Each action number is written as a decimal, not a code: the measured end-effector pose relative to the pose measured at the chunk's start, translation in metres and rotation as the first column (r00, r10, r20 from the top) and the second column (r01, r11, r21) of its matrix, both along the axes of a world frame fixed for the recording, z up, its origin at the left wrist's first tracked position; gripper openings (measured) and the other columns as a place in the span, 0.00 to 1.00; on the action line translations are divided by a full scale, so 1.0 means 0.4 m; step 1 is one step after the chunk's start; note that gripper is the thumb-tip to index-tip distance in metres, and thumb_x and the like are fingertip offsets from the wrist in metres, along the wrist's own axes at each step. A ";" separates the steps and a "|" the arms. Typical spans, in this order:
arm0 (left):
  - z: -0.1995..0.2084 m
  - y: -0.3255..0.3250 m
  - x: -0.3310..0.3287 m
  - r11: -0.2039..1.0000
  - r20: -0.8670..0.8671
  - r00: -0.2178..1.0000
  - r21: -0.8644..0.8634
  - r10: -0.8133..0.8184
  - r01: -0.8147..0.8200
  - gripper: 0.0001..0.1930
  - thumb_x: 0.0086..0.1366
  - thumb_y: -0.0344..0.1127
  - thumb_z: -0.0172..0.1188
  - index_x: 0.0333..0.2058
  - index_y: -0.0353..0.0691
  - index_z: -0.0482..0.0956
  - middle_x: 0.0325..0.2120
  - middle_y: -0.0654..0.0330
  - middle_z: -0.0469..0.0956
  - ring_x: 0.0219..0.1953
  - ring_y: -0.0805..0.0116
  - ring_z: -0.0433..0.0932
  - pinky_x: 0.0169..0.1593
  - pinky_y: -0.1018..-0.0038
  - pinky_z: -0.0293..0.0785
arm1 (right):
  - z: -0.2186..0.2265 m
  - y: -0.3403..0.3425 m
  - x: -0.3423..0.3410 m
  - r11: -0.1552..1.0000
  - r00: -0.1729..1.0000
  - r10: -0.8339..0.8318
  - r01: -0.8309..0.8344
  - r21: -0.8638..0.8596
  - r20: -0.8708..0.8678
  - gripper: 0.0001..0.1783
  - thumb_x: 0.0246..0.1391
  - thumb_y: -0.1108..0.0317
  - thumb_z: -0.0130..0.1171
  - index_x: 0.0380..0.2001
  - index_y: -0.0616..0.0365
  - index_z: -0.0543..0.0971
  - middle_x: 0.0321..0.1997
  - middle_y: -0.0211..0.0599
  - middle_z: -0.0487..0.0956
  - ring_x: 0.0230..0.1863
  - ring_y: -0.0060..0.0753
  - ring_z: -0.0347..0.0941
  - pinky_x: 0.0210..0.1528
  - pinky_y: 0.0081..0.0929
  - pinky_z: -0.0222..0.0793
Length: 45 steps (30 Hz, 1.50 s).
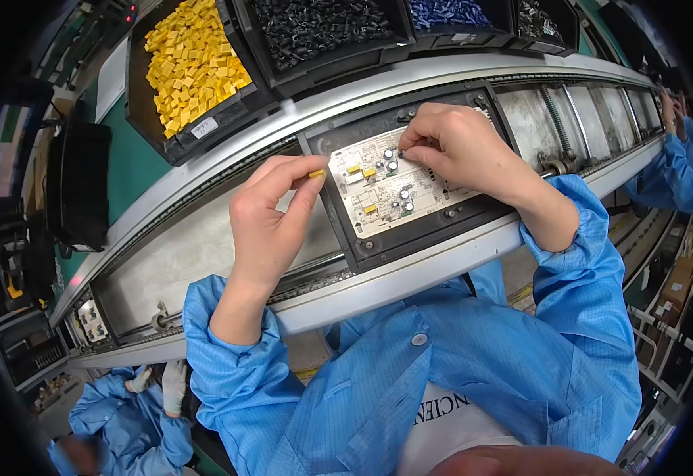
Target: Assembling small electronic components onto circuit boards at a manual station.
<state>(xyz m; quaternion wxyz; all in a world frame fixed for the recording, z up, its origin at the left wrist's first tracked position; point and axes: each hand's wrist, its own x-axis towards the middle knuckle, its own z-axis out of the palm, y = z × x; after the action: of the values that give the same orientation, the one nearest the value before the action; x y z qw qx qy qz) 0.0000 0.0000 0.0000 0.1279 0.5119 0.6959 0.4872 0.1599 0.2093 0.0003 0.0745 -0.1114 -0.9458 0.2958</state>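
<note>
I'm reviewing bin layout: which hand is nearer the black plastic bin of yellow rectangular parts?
Left. The left hand is in front of the bin, slightly right of it; the right hand is farther right, over the cream circuit board.

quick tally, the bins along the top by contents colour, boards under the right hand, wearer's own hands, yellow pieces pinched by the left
Yellow-filled bin: 1
Black-filled bin: 1
Blue-filled bin: 1
Dark-and-silvery-filled bin: 1
Circuit board: 1
Left hand: 1
Right hand: 1
Pinched yellow piece: 1
Total: 8
</note>
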 end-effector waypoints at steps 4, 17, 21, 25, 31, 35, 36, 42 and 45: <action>0.002 0.001 -0.004 1.000 -0.001 1.000 -0.006 0.000 0.000 0.09 0.59 0.22 0.61 0.39 0.35 0.82 0.32 0.57 0.81 0.32 0.70 0.79 0.38 0.79 0.75 | -0.002 0.001 0.000 0.997 0.999 -0.009 0.011 0.081 -0.033 0.06 0.49 0.70 0.64 0.29 0.61 0.81 0.30 0.40 0.78 0.32 0.44 0.77 0.34 0.34 0.72; 0.001 0.002 -0.008 1.000 0.002 1.000 -0.029 -0.002 0.002 0.09 0.59 0.22 0.62 0.39 0.35 0.82 0.33 0.57 0.81 0.33 0.69 0.80 0.38 0.78 0.76 | 0.004 0.011 -0.001 0.996 1.000 -0.014 0.015 0.083 -0.018 0.06 0.48 0.70 0.63 0.27 0.62 0.80 0.30 0.41 0.78 0.31 0.43 0.77 0.33 0.34 0.72; 0.001 0.002 -0.008 1.000 0.003 1.000 -0.026 -0.001 0.001 0.09 0.59 0.22 0.62 0.39 0.35 0.82 0.33 0.57 0.81 0.33 0.70 0.80 0.38 0.78 0.75 | 0.008 0.014 -0.001 0.999 0.999 -0.042 0.041 0.035 0.015 0.06 0.47 0.71 0.63 0.28 0.62 0.80 0.29 0.42 0.79 0.30 0.41 0.77 0.33 0.33 0.73; 0.004 0.001 -0.007 0.999 -0.001 1.000 -0.034 -0.003 0.003 0.09 0.59 0.22 0.62 0.39 0.35 0.82 0.32 0.57 0.81 0.32 0.70 0.79 0.37 0.78 0.75 | 0.012 0.015 0.000 0.998 0.997 -0.067 0.067 0.001 0.030 0.06 0.46 0.72 0.63 0.28 0.63 0.80 0.29 0.41 0.79 0.29 0.37 0.77 0.32 0.31 0.73; 0.002 0.003 -0.009 0.999 0.001 1.000 -0.031 -0.008 0.008 0.09 0.59 0.22 0.62 0.39 0.35 0.82 0.32 0.58 0.81 0.32 0.71 0.79 0.37 0.79 0.75 | 0.010 0.022 0.001 0.999 0.999 -0.049 0.049 0.011 0.011 0.06 0.45 0.74 0.63 0.30 0.62 0.81 0.29 0.40 0.79 0.29 0.36 0.77 0.32 0.30 0.73; 0.003 0.002 -0.009 0.999 0.010 1.000 -0.038 -0.007 0.007 0.09 0.59 0.22 0.62 0.39 0.35 0.82 0.32 0.58 0.81 0.32 0.71 0.79 0.37 0.79 0.75 | 0.017 0.024 0.000 0.998 0.997 -0.055 0.055 -0.001 0.051 0.07 0.44 0.75 0.63 0.30 0.62 0.82 0.29 0.39 0.79 0.30 0.35 0.77 0.32 0.29 0.72; 0.004 0.002 -0.009 0.999 0.010 1.000 -0.037 -0.008 0.009 0.09 0.59 0.22 0.62 0.39 0.35 0.82 0.32 0.58 0.81 0.32 0.71 0.79 0.37 0.79 0.75 | 0.016 0.026 0.001 0.998 0.997 -0.056 0.056 -0.001 0.051 0.07 0.44 0.75 0.63 0.30 0.62 0.82 0.29 0.39 0.79 0.30 0.35 0.77 0.32 0.29 0.72; 0.006 0.002 -0.005 0.998 0.061 0.998 -0.061 -0.012 0.016 0.10 0.59 0.23 0.62 0.40 0.33 0.82 0.34 0.59 0.80 0.34 0.73 0.75 0.40 0.80 0.71 | 0.014 0.032 0.003 0.999 0.998 -0.052 0.052 0.003 0.035 0.07 0.45 0.74 0.63 0.30 0.62 0.82 0.29 0.39 0.79 0.29 0.35 0.77 0.31 0.29 0.73; 0.005 0.005 -0.006 0.999 0.006 1.000 -0.029 -0.016 0.016 0.09 0.59 0.22 0.62 0.39 0.35 0.82 0.32 0.57 0.81 0.32 0.71 0.79 0.37 0.79 0.75 | 0.015 0.033 0.002 0.996 0.996 -0.087 0.087 0.009 0.035 0.07 0.45 0.74 0.64 0.30 0.62 0.82 0.28 0.39 0.80 0.29 0.35 0.78 0.31 0.29 0.73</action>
<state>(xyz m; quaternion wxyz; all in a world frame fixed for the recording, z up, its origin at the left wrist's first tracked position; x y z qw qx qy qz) -0.0022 0.0018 0.0019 0.1413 0.5140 0.6984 0.4775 0.1608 0.2225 0.0061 0.0707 -0.1574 -0.9423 0.2869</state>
